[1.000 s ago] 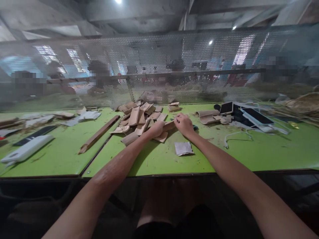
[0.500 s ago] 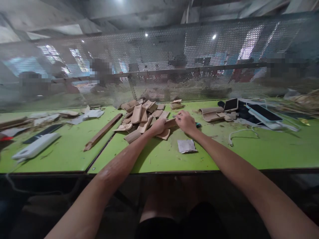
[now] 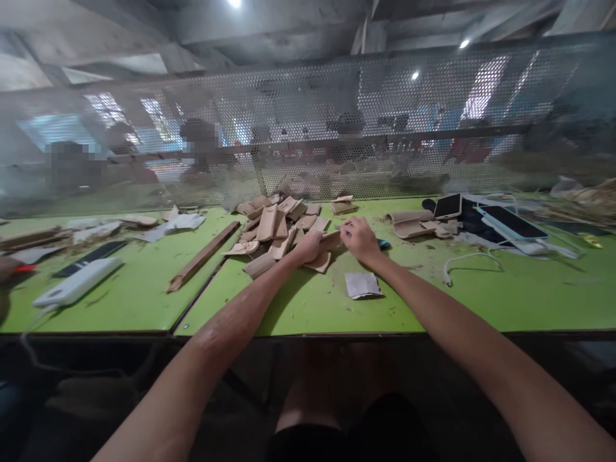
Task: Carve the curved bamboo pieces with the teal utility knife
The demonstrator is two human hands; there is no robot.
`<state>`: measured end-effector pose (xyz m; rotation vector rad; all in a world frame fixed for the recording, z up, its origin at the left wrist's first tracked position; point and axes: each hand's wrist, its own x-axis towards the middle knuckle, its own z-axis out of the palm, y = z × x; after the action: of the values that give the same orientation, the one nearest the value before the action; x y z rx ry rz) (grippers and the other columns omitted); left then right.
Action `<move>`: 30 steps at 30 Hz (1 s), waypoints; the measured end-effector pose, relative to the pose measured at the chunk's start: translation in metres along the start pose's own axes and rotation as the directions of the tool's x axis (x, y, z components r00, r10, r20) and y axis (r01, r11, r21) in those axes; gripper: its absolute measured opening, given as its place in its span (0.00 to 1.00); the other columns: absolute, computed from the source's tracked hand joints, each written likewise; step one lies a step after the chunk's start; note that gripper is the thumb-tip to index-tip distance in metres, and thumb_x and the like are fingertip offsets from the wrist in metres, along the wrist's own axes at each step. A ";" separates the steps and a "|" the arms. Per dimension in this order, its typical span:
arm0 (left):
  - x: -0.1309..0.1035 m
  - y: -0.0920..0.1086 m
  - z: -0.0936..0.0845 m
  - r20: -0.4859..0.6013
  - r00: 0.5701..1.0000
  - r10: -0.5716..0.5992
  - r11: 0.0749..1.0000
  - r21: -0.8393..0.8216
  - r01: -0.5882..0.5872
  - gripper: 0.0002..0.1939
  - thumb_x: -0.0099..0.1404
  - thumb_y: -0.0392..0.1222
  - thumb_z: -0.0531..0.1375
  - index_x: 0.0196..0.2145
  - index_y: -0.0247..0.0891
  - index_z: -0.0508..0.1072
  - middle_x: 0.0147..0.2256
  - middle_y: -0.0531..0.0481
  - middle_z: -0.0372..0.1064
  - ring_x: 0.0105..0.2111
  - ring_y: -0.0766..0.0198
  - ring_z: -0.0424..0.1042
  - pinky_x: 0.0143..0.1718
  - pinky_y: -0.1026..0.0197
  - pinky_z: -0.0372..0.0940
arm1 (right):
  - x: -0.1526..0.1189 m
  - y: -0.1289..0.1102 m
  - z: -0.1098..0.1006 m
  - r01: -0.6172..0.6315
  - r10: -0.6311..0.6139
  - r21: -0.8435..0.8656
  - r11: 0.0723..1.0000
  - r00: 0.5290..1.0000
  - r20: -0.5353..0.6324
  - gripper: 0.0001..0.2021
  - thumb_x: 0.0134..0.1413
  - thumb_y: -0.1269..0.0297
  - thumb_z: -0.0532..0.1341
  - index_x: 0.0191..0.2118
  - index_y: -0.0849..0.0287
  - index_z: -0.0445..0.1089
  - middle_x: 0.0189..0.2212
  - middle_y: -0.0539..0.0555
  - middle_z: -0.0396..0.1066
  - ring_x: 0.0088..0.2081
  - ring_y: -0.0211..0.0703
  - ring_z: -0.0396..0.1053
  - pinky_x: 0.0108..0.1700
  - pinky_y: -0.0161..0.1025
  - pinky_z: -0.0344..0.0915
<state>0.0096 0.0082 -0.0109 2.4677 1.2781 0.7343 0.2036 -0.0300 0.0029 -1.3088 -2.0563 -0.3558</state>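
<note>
My left hand [image 3: 308, 246] is closed around a flat tan piece [image 3: 331, 241] that looks like wood or bamboo, at the near right side of a loose heap of similar curved pieces [image 3: 269, 222]. Close by on the right, my right hand [image 3: 360, 239] is closed at the piece's other end. A thin grey tip [image 3: 338, 228] pokes out from its fingers, seemingly of a slim tool, whose kind I cannot make out. Just behind that hand shows a small teal object [image 3: 384, 244]; whether it is held is unclear. Nearer me lies a small greyish folded square [image 3: 362, 285].
A long brown strip [image 3: 203, 256] and a white power strip [image 3: 77, 282] lie left, with another person's hand [image 3: 7, 268] at the edge. Phones [image 3: 513, 221], a white cable [image 3: 471, 258] and curved pieces [image 3: 409, 223] lie right. A perforated metal screen [image 3: 308, 138] stands behind.
The view has shifted slightly. Both my hands stay at the tan piece, the right one nearly in the same pose. Another person's hand has come in at the left edge.
</note>
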 end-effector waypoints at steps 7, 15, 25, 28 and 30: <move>-0.002 0.004 -0.005 -0.032 0.998 -0.060 0.997 0.038 0.062 0.17 0.70 0.43 0.55 0.27 0.32 0.73 0.26 0.44 0.69 0.28 0.60 0.63 0.32 0.59 0.55 | 0.001 0.004 0.000 -0.021 0.022 -0.015 1.000 1.000 0.017 0.17 0.68 0.66 0.55 0.45 0.60 0.82 0.46 0.63 0.73 0.47 0.57 0.62 0.54 0.52 0.64; -0.007 0.015 -0.014 -0.082 0.995 -0.052 0.995 -0.089 0.045 0.15 0.65 0.42 0.56 0.22 0.36 0.68 0.20 0.53 0.59 0.26 0.65 0.58 0.29 0.63 0.51 | 0.002 0.007 0.000 0.045 -0.047 0.076 0.996 0.999 0.014 0.18 0.68 0.66 0.54 0.52 0.61 0.80 0.47 0.62 0.74 0.49 0.57 0.63 0.56 0.51 0.65; -0.013 0.019 -0.018 -0.014 1.000 0.004 0.987 -0.159 -0.006 0.19 0.62 0.50 0.58 0.20 0.40 0.57 0.20 0.57 0.50 0.25 0.68 0.51 0.28 0.62 0.47 | -0.003 -0.012 -0.006 0.164 -0.175 0.136 0.977 0.982 0.070 0.18 0.69 0.64 0.55 0.54 0.59 0.79 0.50 0.62 0.73 0.50 0.56 0.64 0.57 0.52 0.64; -0.012 0.019 -0.019 0.009 0.999 -0.040 0.990 -0.138 0.041 0.20 0.62 0.50 0.58 0.19 0.40 0.55 0.19 0.57 0.49 0.25 0.68 0.49 0.27 0.61 0.45 | -0.001 -0.009 -0.009 0.108 -0.122 0.134 0.985 0.987 0.104 0.17 0.69 0.65 0.55 0.53 0.59 0.79 0.50 0.61 0.73 0.51 0.55 0.64 0.56 0.49 0.64; -0.011 0.019 -0.018 0.008 0.996 -0.093 0.991 -0.093 0.094 0.20 0.62 0.46 0.59 0.18 0.41 0.55 0.19 0.57 0.49 0.24 0.68 0.49 0.26 0.60 0.44 | 0.002 0.001 -0.011 -0.043 0.039 0.027 0.999 0.990 0.138 0.17 0.69 0.66 0.54 0.50 0.60 0.80 0.50 0.62 0.73 0.50 0.56 0.64 0.54 0.50 0.64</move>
<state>0.0071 -0.0120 0.0096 2.3179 1.3174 0.7478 0.2080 -0.0341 0.0119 -1.3893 -2.1359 -0.2210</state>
